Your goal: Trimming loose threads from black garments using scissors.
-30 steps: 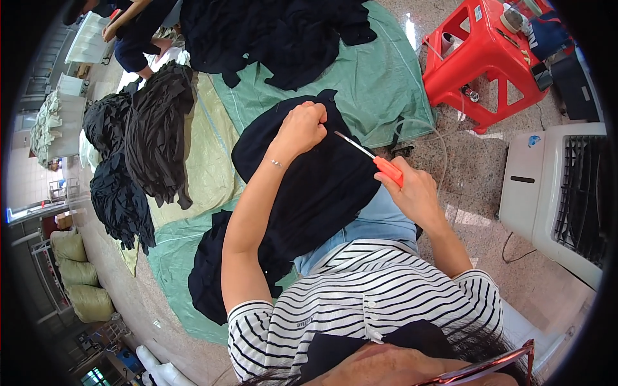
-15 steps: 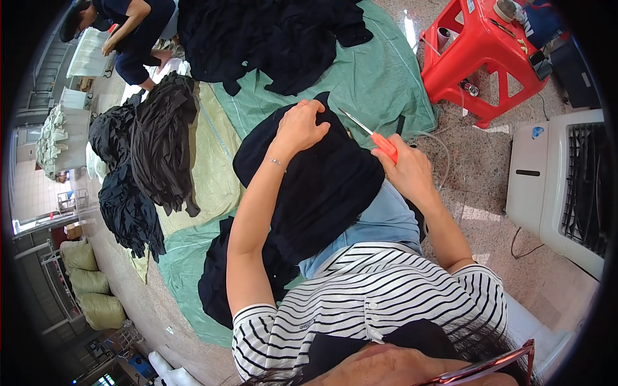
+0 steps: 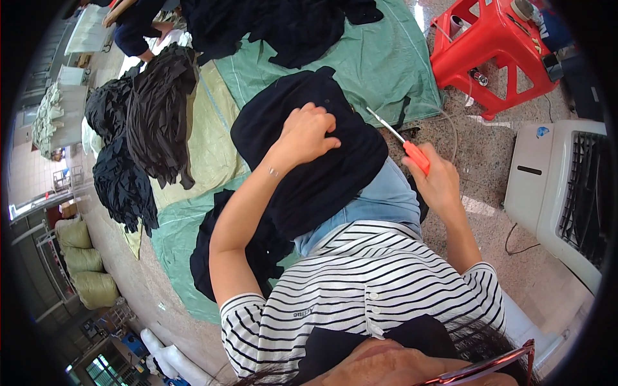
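Dark navy cloth (image 3: 257, 132), looking like a knitted garment, lies bunched over my lap and light blue jeans (image 3: 386, 193). My left hand (image 3: 309, 136) is over the middle of it, its fingers curled down. Whatever may be in those fingers is hidden beneath the hand. To the right of the cloth, my right hand (image 3: 441, 183) grips a slim tool (image 3: 417, 156) by its orange-red handle. The thin metal shaft points up and left, its tip just off the cloth's right edge.
Piles of dark clothes (image 3: 277, 32) cover a green sheet (image 3: 386, 71) ahead. Grey-black garments (image 3: 161, 116) are heaped at left. A red stool (image 3: 496, 51) bears small items; a white appliance (image 3: 547, 186) stands at right. Another person (image 3: 138, 29) is at far left.
My right hand has drawn the tool right and toward me, away from the cloth. My left hand has come back from the cloth's far edge to its middle.
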Demonstrator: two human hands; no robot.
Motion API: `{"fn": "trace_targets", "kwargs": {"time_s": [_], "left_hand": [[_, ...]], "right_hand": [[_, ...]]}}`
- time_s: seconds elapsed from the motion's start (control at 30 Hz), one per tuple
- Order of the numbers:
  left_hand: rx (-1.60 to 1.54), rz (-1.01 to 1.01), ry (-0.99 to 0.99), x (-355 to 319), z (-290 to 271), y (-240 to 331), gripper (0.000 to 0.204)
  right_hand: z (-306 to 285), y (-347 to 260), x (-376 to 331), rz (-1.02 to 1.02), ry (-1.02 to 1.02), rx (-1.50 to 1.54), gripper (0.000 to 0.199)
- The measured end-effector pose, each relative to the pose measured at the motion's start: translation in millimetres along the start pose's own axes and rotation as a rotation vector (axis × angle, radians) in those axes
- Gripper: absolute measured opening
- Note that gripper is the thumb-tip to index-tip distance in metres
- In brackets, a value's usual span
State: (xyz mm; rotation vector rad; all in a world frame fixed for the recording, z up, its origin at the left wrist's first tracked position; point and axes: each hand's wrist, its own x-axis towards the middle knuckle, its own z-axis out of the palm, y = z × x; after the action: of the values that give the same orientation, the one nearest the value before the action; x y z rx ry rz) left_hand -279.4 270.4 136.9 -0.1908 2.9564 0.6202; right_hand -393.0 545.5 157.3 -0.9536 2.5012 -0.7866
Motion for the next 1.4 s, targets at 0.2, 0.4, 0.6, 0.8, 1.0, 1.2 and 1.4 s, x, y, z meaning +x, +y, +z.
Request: {"fn": "trace_targets", "kwargs": {"time_s": [0.2, 0.4, 0.6, 0.8, 1.0, 1.2, 1.4], "left_hand": [[-0.524, -0.332, -0.401, 57.8, -16.1, -2.8, 0.019], [-0.636, -0.5, -0.463, 62.6, -5.7, -20.2, 0.016], [-0.619, -0.481, -0.444, 61.0, -1.7, -26.0, 0.017], [-0.574, -0.411, -0.447, 63.6, -0.4, -2.9, 0.027], [-0.759, -0.317, -0.291, 66.9, 35.9, -12.9, 0.022], [-1.023, -0.492, -0.187, 60.9, 35.2, -10.3, 0.021], [-1.031, -0.469, -0.184, 61.7, 40.4, -18.7, 0.014]], "right_hand": [[-4.3, -20.6, -33.2, -0.095, -0.014, -0.01, 0.032], [10.7, -26.2, -38.9, -0.155, -0.058, -0.037, 0.03], [9.3, -22.6, -32.4, -0.142, -0.067, -0.043, 0.033], [4.2, -3.8, -30.9, -0.026, 0.0, -0.065, 0.03], [-2.6, 2.9, -35.5, 0.044, 0.056, -0.058, 0.03], [-0.1, 4.1, -35.0, 0.021, -0.018, -0.064, 0.038], [-0.9, 5.2, -29.8, 0.009, -0.025, -0.048, 0.038]]}}
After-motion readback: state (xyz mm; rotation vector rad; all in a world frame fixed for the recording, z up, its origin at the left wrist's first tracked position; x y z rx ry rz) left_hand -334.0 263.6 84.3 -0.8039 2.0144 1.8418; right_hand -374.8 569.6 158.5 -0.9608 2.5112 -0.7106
